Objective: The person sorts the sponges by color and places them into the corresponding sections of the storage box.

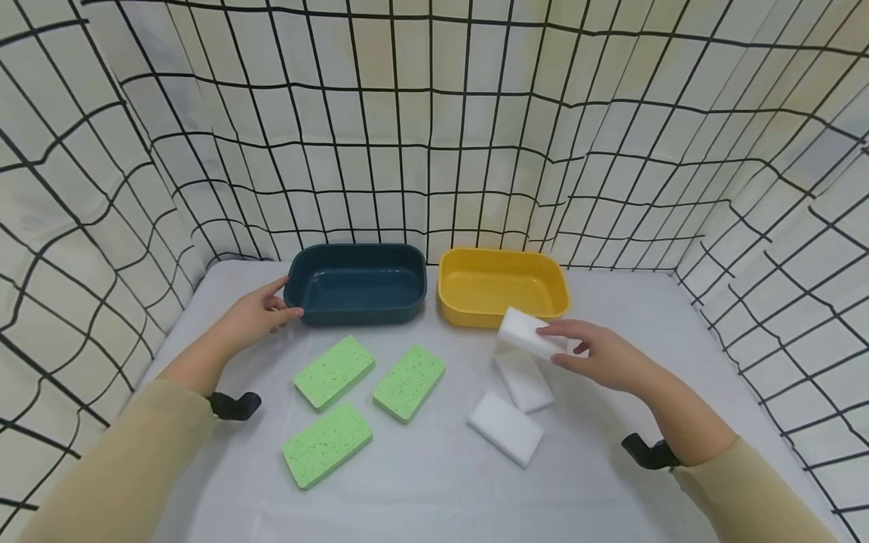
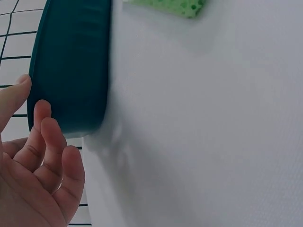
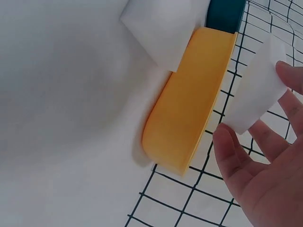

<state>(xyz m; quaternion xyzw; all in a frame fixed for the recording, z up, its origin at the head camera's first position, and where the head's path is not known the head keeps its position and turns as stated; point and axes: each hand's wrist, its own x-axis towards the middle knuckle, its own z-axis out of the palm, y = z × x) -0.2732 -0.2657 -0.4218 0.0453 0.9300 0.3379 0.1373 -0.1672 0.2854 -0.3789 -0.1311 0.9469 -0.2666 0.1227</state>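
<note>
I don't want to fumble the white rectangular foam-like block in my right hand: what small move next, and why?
Probably raise the block slightly and bring it over the yellow rounded-rectangular tub: your right hand pinches it, and in the head view it overlaps the tub's near edge.

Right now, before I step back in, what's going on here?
A person's right hand grips a white rectangular foam-like block near the front of a yellow rectangular tray. The left hand holds the left end of a dark teal rectangular tray. On the white table covering, two more white blocks and three green speckled sponges lie outside the trays.
</note>
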